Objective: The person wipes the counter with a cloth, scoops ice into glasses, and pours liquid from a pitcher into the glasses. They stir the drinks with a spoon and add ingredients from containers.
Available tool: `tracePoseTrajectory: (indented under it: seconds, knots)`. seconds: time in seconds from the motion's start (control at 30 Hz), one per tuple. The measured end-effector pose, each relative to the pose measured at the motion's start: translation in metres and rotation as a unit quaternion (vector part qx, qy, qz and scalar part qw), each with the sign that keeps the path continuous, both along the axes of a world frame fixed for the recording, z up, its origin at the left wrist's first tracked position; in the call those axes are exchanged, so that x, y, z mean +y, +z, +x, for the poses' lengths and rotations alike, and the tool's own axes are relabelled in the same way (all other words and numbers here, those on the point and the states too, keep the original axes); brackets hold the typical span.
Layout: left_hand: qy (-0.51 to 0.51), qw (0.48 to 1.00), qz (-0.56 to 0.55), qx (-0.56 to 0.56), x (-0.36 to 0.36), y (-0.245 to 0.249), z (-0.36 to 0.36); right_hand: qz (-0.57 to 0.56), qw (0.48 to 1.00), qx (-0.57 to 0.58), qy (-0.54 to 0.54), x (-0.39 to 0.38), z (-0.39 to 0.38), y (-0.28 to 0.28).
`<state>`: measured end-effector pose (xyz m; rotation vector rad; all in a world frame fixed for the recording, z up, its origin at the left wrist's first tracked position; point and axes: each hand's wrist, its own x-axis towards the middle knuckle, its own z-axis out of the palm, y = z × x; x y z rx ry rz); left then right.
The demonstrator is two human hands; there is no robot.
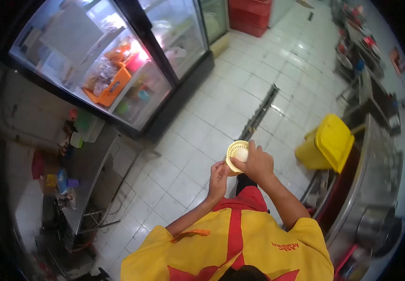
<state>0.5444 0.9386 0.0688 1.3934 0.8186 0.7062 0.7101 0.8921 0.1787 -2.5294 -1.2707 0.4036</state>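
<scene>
A pale yellow citrus juicer (pixel 232 152), with slots around a raised middle, is held up in front of my body, above the tiled floor. My left hand (pixel 218 179) grips its lower left side, fingers curled against the wall. From the right, my right hand (pixel 258 165) closes over the rim, its thumb reaching in toward the whitish middle and its fingers along the outside. The juicer's top faces up toward me, while its lower part is mostly hidden behind my hands.
A glass-door fridge (pixel 176 84) stands ahead left, an orange basket (pixel 113 89) inside. At left is a metal table (pixel 87 161). A yellow bin (pixel 326 143) stands right, beside a steel counter (pixel 376 164). A dark floor drain (pixel 261 112) and red crates (pixel 250 16) lie ahead.
</scene>
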Motion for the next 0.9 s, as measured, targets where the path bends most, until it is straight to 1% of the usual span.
tracePoseTrajectory:
  seconds: [0.07,0.17,0.2,0.3,0.33,0.43,0.47,0.5,0.57,0.6,0.63,0.7,0.73,0.77,0.8,0.83,0.87,0.9]
  knots:
    - [0.041,0.999,0.021,-0.012,0.04,-0.013,0.024,0.059,0.997,-0.034,0.041,0.046,0.024,-0.016]
    - [0.095,0.995,-0.041,0.005,0.106,-0.012,0.062,0.049,0.99,-0.049,0.126,0.135,0.072,-0.018]
    - [0.148,0.989,0.002,-0.01,0.126,-0.016,0.081,0.007,0.984,-0.033,0.172,0.165,0.089,-0.001]
    - [0.2,0.962,-0.157,-0.099,0.193,-0.009,0.105,-0.03,0.973,-0.039,0.225,0.262,0.127,0.043]
    - [0.232,0.942,-0.206,-0.127,0.215,0.015,0.115,-0.013,0.969,-0.036,0.244,0.296,0.138,0.064]
    - [0.261,0.899,-0.244,-0.255,0.28,0.021,0.13,0.148,0.931,-0.017,0.334,0.414,0.169,0.091]
    - [0.289,0.889,-0.264,-0.239,0.303,0.024,0.135,0.211,0.905,0.007,0.369,0.461,0.177,0.1]
    - [0.286,0.895,-0.241,-0.242,0.329,0.021,0.138,0.273,0.874,0.034,0.401,0.513,0.184,0.109]
    - [0.275,0.909,-0.194,-0.244,0.375,0.007,0.139,0.401,0.826,-0.009,0.397,0.629,0.188,0.113]
    - [0.298,0.913,-0.205,-0.186,0.399,-0.001,0.137,0.444,0.816,-0.018,0.369,0.691,0.189,0.114]
    - [0.302,0.92,-0.185,-0.17,0.422,-0.012,0.134,0.481,0.807,-0.025,0.341,0.742,0.187,0.116]
    - [0.312,0.928,-0.154,-0.133,0.459,-0.04,0.128,0.441,0.818,0.179,0.324,0.806,0.174,0.133]
    - [0.318,0.925,-0.145,-0.148,0.477,-0.047,0.126,0.412,0.811,0.279,0.309,0.832,0.167,0.139]
    - [0.332,0.922,-0.147,-0.134,0.496,-0.052,0.123,0.43,0.791,0.311,0.303,0.855,0.161,0.137]
    - [0.344,0.919,-0.152,-0.117,0.511,-0.055,0.121,0.445,0.773,0.344,0.294,0.873,0.158,0.122]
    - [0.354,0.916,-0.162,-0.098,0.521,-0.059,0.117,0.458,0.755,0.376,0.28,0.874,0.156,0.118]
    - [0.352,0.917,-0.155,-0.109,0.534,-0.072,0.112,0.41,0.763,0.413,0.281,0.869,0.166,0.115]
    - [0.344,0.915,-0.178,-0.108,0.55,-0.094,0.105,0.39,0.764,0.441,0.262,0.855,0.169,0.123]
